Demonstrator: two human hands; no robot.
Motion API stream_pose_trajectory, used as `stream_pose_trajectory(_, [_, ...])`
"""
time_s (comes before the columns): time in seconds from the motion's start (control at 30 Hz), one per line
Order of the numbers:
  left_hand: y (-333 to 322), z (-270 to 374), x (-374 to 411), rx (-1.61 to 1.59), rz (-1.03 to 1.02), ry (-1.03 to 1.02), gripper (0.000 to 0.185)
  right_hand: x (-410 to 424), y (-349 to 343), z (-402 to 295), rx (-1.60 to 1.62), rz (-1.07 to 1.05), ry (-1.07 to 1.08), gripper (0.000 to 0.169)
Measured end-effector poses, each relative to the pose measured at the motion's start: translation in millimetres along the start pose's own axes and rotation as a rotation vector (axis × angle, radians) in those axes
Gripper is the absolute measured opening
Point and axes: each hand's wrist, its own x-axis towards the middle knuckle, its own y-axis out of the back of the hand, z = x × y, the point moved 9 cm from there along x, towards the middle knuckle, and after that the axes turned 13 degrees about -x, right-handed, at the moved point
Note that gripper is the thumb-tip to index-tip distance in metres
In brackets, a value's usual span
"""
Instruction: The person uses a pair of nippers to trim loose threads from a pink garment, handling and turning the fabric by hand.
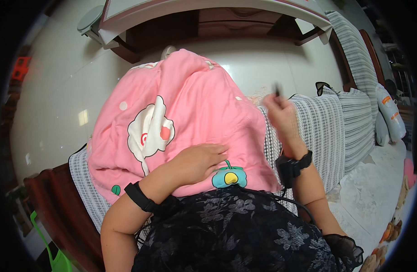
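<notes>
A pink quilt or blanket [195, 91] with cartoon prints lies spread over my lap and legs. My left hand [208, 159] rests flat on it, just above a printed blue flower [231, 177], with its fingers extended and thumb side partly hidden. My right hand [280, 110] is raised beyond the quilt's right edge. Its fingers are closed on a small dark object [277, 90], too blurred to identify. Both forearms wear black straps; the right strap carries a black device [287, 170] with a cable.
I sit on a wooden bench covered with patterned woven cloth [320, 132]. A low table [208, 6] with drawers beneath stands ahead, and a grey stool [90, 22] is at the far left. A packaged bundle [391, 112] lies at the right. Green plastic [57, 258] shows at lower left.
</notes>
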Motion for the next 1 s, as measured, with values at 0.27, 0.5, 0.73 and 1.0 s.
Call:
stream_pose_trajectory(0.27, [1.9, 0.5, 9.9, 0.044, -0.12, 0.036, 0.028, 26.4, 88.9, 18.7, -0.644, 0.328, 0.17, 0.022])
stream_pose_trajectory(0.5, [17.9, -13.5, 45.1, 0.075, -0.113, 0.201, 0.02, -14.1, -24.9, 11.8, -0.513, -0.256, 0.306, 0.019])
stream_pose_trajectory(0.73, [39.5, -10.1, 39.4, -0.032, 0.384, 0.219, 0.017, -41.6, -50.7, 17.8, -0.336, -0.387, 0.226, 0.014])
stream_pose_trajectory(1.0, [33.1, 17.5, 39.8, -0.117, 0.358, -0.209, 0.013, -77.1, -51.7, -8.1, -0.293, -0.471, 0.346, 0.012])
